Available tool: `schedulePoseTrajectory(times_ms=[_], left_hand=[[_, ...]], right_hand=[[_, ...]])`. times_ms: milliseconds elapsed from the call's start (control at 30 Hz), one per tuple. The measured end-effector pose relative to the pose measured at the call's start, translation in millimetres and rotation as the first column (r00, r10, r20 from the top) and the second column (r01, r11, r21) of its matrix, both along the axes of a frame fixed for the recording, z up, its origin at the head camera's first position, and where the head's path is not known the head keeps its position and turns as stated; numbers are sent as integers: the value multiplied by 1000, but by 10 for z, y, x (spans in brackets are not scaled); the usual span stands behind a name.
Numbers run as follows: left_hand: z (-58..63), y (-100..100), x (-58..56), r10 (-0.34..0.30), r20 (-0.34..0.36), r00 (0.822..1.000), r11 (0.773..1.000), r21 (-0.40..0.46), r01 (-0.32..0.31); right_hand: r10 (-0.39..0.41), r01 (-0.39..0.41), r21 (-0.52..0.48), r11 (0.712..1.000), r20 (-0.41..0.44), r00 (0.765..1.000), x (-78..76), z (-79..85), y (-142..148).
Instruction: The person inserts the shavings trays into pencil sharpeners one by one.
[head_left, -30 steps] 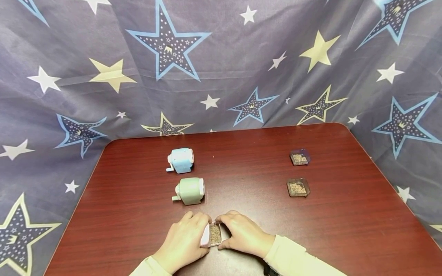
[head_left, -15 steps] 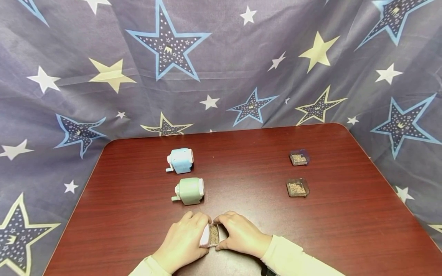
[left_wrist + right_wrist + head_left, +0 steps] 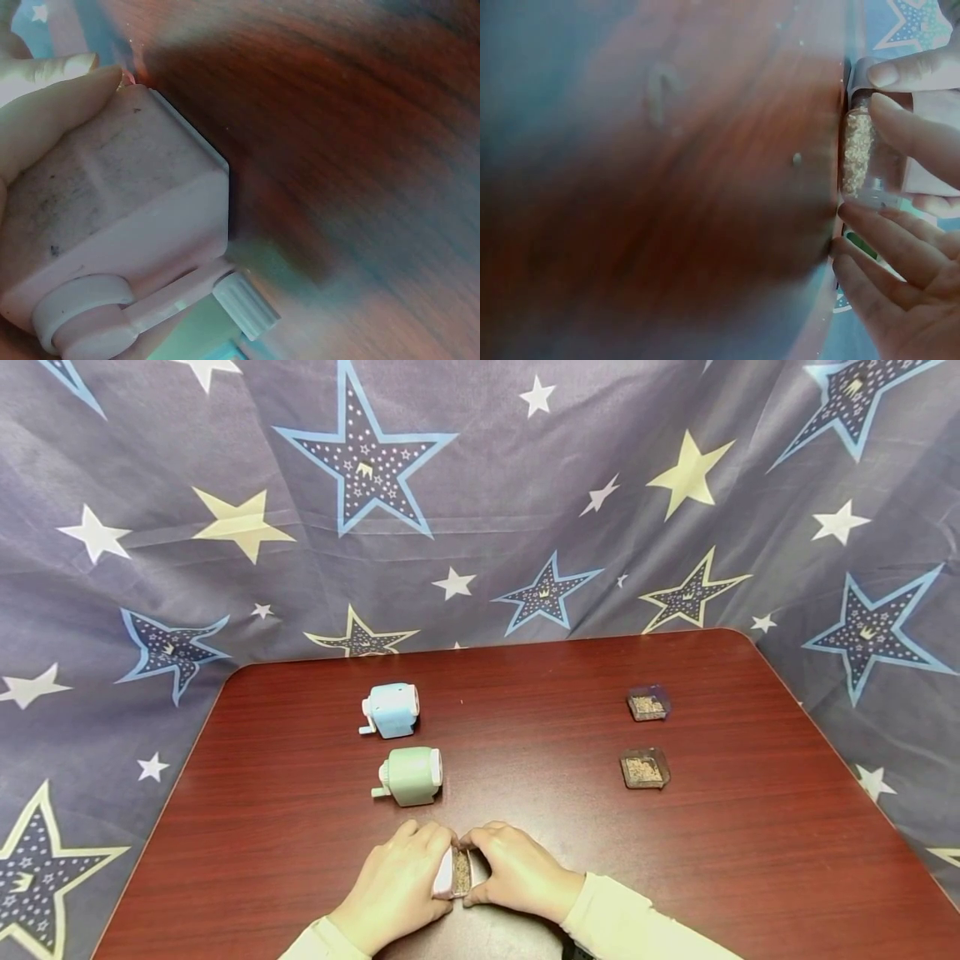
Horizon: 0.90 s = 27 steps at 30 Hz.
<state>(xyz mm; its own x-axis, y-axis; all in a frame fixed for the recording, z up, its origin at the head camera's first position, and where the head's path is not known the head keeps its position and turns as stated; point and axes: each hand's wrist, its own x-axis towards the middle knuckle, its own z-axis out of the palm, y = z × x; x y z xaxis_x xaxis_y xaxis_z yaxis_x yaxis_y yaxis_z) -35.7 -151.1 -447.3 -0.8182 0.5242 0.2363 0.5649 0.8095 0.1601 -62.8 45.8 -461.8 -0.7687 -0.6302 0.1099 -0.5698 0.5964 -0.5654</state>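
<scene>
Near the table's front edge, my left hand [image 3: 397,878] grips a pink hand-crank pencil sharpener [image 3: 444,875], largely covered by the fingers. The left wrist view shows its smudged body [image 3: 127,195] and its crank handle [image 3: 244,306]. My right hand [image 3: 522,872] pinches a clear shavings tray [image 3: 461,872] between thumb and fingers. Pale shavings fill the tray, which sits partly inside the sharpener's right side. In the right wrist view, thumb and fingers span the tray [image 3: 857,154] at its edges, close against the tabletop.
A green sharpener [image 3: 412,776] and a blue sharpener [image 3: 393,710] stand beyond my left hand. To the right lie two more trays of shavings, a dark one [image 3: 644,769] and a purplish one [image 3: 648,703]. A star-patterned cloth [image 3: 480,510] hangs behind the table [image 3: 540,718].
My right hand has moved slightly left, pushing the tray further into the pink sharpener, so less of the shavings shows. The left hand has stayed nearly still.
</scene>
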Motion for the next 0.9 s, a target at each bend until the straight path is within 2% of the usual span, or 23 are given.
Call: schedulePoseTrajectory(times_ms=[333,600,900], left_hand=[[4,-6,1,-12,-22,1000,1000,2,12],[-12,-7,5,15,-6,1000,1000,22,-15],[-22,-12,14,14,-25,1000,999,32,-13]], right_hand=[[-13,13,-4,1000,12,1000,0,-15,-32],[-19,19,-10,1000,28,999,-2,-7,-47],[-15,16,-21,1000,36,999,-1,-23,-68]])
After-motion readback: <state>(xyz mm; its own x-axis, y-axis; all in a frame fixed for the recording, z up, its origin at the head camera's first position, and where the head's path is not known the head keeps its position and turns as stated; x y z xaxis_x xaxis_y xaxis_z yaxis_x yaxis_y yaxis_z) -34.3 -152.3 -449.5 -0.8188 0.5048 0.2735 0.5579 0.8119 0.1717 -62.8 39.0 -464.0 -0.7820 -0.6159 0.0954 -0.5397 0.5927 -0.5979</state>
